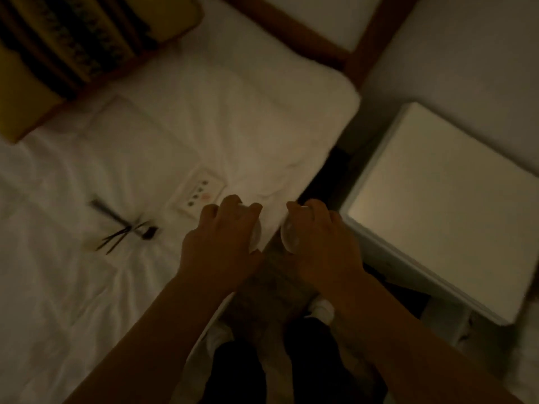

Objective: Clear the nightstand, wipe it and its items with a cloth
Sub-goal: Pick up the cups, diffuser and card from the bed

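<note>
Gripping a pale rounded item apiece, too blurred to name or read, the left hand (226,228) hangs over the bed's (73,287) edge and the right hand (318,231) over the floor gap beside the white nightstand (443,205).

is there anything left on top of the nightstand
No, the nightstand top shows only bare white surface, while each hand, left hand and right hand, grips a pale object.

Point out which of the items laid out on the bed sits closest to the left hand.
The white remote control with its column of small buttons. It lies just beyond the left hand, while the dark thin tools lie farther out to the left on the sheet.
</note>
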{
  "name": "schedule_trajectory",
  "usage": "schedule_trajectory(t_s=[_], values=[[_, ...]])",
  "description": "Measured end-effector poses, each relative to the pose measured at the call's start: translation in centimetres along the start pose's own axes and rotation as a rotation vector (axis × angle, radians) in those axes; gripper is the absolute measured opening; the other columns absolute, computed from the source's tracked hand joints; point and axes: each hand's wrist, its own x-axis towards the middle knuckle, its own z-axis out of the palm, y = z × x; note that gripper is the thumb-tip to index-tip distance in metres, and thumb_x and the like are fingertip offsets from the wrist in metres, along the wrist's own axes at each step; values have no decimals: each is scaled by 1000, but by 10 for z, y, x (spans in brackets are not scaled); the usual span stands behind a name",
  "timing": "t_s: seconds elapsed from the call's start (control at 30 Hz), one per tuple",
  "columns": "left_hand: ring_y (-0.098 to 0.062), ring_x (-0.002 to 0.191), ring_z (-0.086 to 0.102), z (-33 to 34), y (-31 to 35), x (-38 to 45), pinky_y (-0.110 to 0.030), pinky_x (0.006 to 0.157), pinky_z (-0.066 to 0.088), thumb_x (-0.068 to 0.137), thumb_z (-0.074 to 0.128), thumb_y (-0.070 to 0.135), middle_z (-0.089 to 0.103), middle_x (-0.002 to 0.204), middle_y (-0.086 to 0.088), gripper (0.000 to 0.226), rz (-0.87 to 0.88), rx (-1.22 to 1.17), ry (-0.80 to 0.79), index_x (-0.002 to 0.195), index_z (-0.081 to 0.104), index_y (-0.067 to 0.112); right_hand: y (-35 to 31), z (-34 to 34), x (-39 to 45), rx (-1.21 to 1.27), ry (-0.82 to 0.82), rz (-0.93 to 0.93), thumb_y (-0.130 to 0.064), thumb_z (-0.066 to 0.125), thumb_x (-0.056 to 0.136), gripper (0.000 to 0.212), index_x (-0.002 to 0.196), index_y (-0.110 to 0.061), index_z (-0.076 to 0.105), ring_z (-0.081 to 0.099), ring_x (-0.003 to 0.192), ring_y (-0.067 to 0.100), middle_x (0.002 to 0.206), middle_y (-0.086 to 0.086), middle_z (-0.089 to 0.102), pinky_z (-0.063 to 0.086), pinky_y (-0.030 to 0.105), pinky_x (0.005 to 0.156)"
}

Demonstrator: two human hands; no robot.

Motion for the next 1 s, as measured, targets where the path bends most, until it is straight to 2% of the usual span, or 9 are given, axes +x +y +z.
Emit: schedule_trajectory(t_s=[0.13,0.23,0.37,0.47,0.6,0.83,1.0], values=[[-24,115,42,9,84,63,-38,69,52,68,64,47,37,137,6,88,98,21,-7,144,22,34,94,-34,-4,42,83,171,-40,74,67,87,137,-38,22,42,117,25,136,-5,31,48,36,71],[-23,117,42,23,147,107,-37,73,52,65,68,41,39,137,5,86,147,-14,-10,140,31,25,160,-45,-5,67,106,237,-40,76,66,91,138,-37,22,41,117,25,139,-4,30,43,33,65],[-25,125,38,50,212,152,-41,91,46,71,71,43,33,146,1,85,248,-15,-59,142,31,23,226,-50,-5,105,148,330,-42,76,66,92,140,-38,21,41,119,27,142,-2,31,39,32,67],[-29,126,38,66,250,181,-44,91,46,70,73,43,33,145,-2,85,317,-8,-83,142,32,24,270,-50,-5,131,158,405,-44,75,66,92,141,-37,22,40,120,28,144,0,31,44,35,70],[-28,122,39,82,275,212,-43,86,49,71,72,45,31,143,-1,82,390,66,-100,139,29,32,306,-51,2,164,207,486,-46,76,65,91,140,-37,23,42,119,29,142,1,34,49,39,72],[-32,123,38,95,286,268,-46,90,49,71,75,41,33,143,-5,83,458,123,-123,140,32,28,332,-55,42,218,241,549,-45,74,69,88,140,-34,24,42,120,30,143,2,33,49,39,74],[-29,121,40,106,286,297,-41,83,51,69,77,41,35,139,-1,82,500,147,-128,135,29,32,341,-55,68,224,288,595,-44,77,68,87,138,-34,26,45,118,29,140,3,37,50,41,75]])
